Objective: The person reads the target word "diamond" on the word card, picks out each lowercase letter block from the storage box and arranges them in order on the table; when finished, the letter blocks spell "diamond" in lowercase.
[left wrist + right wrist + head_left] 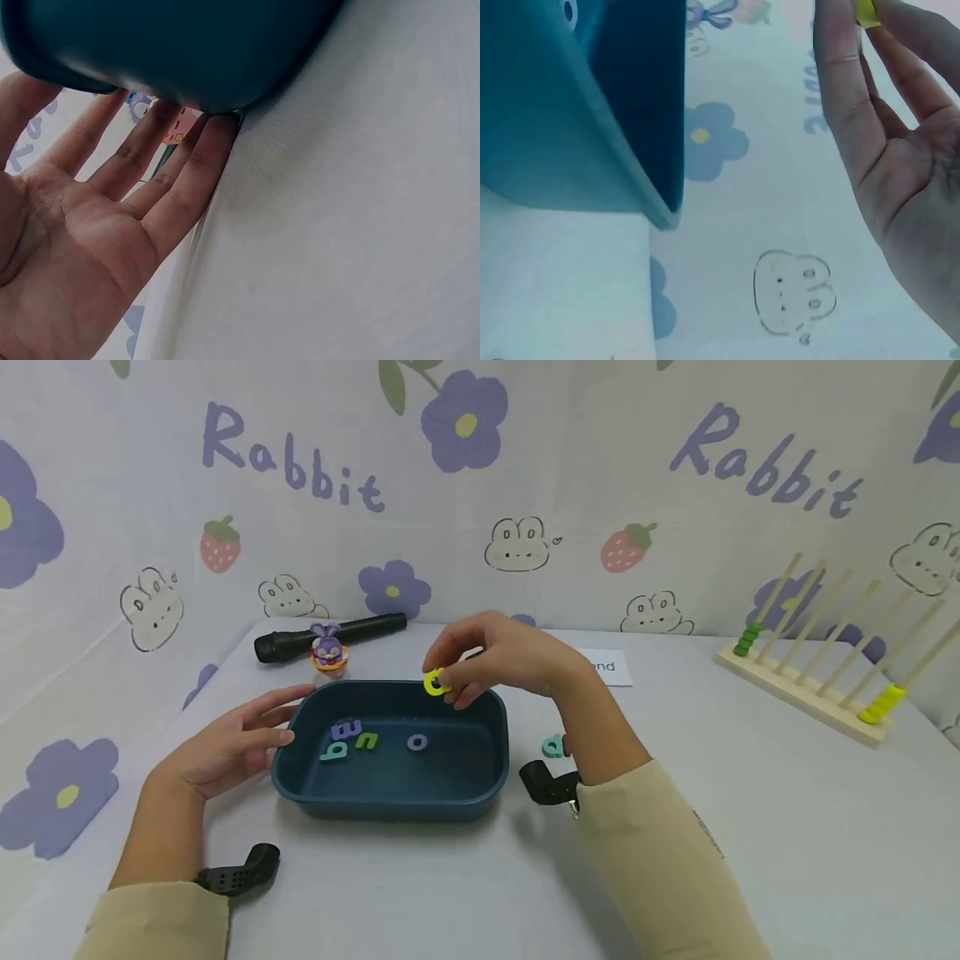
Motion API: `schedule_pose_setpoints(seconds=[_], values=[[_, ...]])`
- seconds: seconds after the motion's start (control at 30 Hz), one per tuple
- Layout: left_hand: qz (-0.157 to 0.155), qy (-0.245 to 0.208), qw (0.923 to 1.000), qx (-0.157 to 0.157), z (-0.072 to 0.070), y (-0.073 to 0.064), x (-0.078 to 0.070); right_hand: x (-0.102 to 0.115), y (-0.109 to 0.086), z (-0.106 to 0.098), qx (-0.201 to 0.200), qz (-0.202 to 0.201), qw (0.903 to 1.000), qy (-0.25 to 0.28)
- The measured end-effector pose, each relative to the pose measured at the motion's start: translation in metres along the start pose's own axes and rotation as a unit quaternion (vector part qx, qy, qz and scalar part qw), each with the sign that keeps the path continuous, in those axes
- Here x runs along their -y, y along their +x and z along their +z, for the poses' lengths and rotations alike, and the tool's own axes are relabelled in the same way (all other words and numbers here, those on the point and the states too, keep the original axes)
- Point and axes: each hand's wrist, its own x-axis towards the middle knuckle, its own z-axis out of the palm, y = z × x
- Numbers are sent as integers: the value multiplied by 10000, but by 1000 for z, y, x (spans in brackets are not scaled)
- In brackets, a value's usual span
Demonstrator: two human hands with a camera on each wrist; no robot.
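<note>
In the head view's upper left, a black microphone [375, 626] and a purple rabbit figure [327, 649] sit behind the dark blue rectangular tub [390, 807]; a wooden peg abacus [802, 692] stands at right. Four coloured letters [347, 729] lie in the tub. Mid-frame, the right hand [487, 662] pinches a yellow rounded letter [430, 687] near the far rim; the left hand [234, 743], fingers loosely extended, touches the tub's left end.

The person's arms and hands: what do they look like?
The left hand and right hand are bare. Both sleeves are beige, with small dark print on the right one. Black wrist devices are worn, the left one dotted with holes.
</note>
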Motion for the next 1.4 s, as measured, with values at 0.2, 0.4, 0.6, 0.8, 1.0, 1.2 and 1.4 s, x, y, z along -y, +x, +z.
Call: schedule_pose_setpoints(seconds=[0.2, 0.4, 0.6, 0.8, 1.0, 1.2, 1.4], values=[[-16, -13, 10000, -43, 2, -1, 1, -6, -20, -6, -480, -232, 9985, 130], [-29, -36, 10000, -54, 1, 0, 0, -10, -36, -9, -966, -112, 9953, -19], [-22, 40, 10000, -56, -1, 1, 1, -13, -48, -12, -1159, 182, 9924, -382], [23, -13, 10000, -22, 0, -1, 0, -18, -67, -19, -1401, 486, 9833, -1050], [8, -36, 10000, -67, 1, -1, 0, -25, -84, -26, -1522, 780, 9708, -1683], [2, -24, 10000, -86, 1, -2, 1, -31, -102, -31, -1223, 1005, 9698, -1855], [-19, 16, 9999, -103, 2, -1, 1, -40, -113, -35, -944, 1210, 9717, -1793]])
